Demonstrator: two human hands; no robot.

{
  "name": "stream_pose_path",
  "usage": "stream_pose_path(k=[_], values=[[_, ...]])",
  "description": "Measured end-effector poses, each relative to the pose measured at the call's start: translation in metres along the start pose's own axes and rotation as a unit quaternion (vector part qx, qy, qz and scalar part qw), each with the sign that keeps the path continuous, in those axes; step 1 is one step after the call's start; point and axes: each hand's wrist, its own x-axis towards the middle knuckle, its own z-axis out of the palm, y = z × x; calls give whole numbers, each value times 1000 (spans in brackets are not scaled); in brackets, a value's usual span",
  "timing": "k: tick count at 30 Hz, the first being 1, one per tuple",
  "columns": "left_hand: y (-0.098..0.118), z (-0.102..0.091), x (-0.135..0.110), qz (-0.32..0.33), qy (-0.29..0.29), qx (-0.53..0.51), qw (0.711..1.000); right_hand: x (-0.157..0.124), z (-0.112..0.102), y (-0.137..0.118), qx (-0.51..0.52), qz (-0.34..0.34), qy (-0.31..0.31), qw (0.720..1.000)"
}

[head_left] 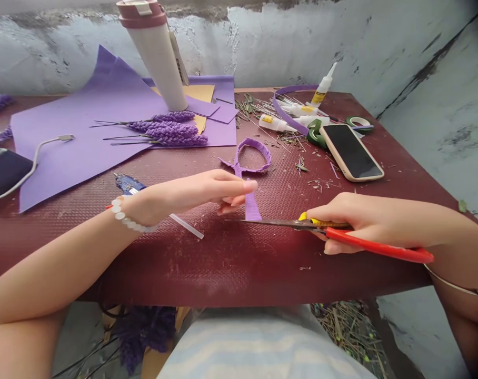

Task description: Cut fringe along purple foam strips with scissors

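My left hand (201, 193) pinches a long purple paper strip (251, 200) whose far end curls into a fringed loop on the dark red table (231, 263). My right hand (353, 218) grips red-handled scissors (334, 231); their blades point left and meet the strip's lower end. A bead bracelet sits on my left wrist.
Purple paper sheets (77, 137) with several finished lavender stems (171, 131) lie at back left beside a tilted white tumbler (160, 52). A phone (351, 151), glue tubes (321, 92), green tape rolls (316, 137) and plant scraps lie at back right. A glue gun (128, 184) and cable sit left.
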Motion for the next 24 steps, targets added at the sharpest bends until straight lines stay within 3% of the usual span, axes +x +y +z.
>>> stream_pose_path(k=[3,24], values=[[7,7,-5,-22,35,30,999,1,1,-4,-8,-2,2,1000],[16,15,-6,-73,-63,5,995,11,-22,-12,40,25,-136,990]])
